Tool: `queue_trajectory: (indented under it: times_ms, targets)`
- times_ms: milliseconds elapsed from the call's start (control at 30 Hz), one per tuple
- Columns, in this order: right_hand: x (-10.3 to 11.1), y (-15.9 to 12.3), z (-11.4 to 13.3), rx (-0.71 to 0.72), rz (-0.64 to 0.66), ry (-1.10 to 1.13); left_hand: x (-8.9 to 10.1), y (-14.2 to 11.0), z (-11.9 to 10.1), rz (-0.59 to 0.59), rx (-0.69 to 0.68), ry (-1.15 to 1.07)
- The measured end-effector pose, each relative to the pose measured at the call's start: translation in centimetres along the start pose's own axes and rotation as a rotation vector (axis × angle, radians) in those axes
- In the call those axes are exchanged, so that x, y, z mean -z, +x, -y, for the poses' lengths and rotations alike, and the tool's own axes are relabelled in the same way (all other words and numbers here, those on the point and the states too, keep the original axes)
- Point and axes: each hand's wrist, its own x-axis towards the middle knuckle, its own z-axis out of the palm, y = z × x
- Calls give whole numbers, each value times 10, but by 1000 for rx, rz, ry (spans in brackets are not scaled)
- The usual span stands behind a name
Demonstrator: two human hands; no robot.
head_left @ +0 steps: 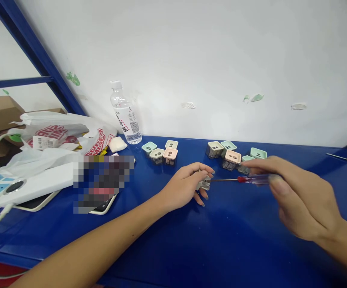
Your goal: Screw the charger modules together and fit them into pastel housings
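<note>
My left hand (181, 187) is closed around a small translucent part (205, 183), mostly covered by the fingers. In my right hand (303, 196) is a screwdriver (253, 179) with a clear purplish handle and a red collar. Its thin shaft lies level and points left, the tip reaching the part in my left hand; the exact contact is hidden. Behind the hands stand several small two-hole boxes that look like pencil sharpeners, including a pink one (171, 154) in the left group and another pink one (232, 158) in the right group.
A water bottle (127, 114) stands against the white wall. Plastic bags (62, 128), a white power bank (38, 186) with a cable and a phone (105, 206) lie at the left. A thin dark-handled tool (345, 159) is at the far right of the blue table (221, 244).
</note>
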Motion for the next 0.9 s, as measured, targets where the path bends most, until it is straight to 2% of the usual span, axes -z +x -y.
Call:
queue_trajectory:
  times_ms: [100,233,333,433,600,700,800,900]
  targets:
    - [-7,-7,0,-111,-8,137,-1,1,-1,-3,6,16]
    - [-18,-11,0,-104,-84,374,-2,1,-2,-11,17,25]
    - [-20,-10,-2,-33,-149,315,-2,1,-1,-6,32,29]
    - [-19,-10,-4,28,-147,243,-2,2,-1,-1,34,30]
    - [-20,-12,1,-17,-22,316,-2,2,-2,-7,32,34]
    - [-22,-12,1,2,-105,344,-2,1,-3,-5,26,40]
    - [-22,-13,-2,31,-183,252,-2,0,-2,5,28,43]
    - [-20,-13,-4,9,-104,224,-2,1,-1,1,28,35]
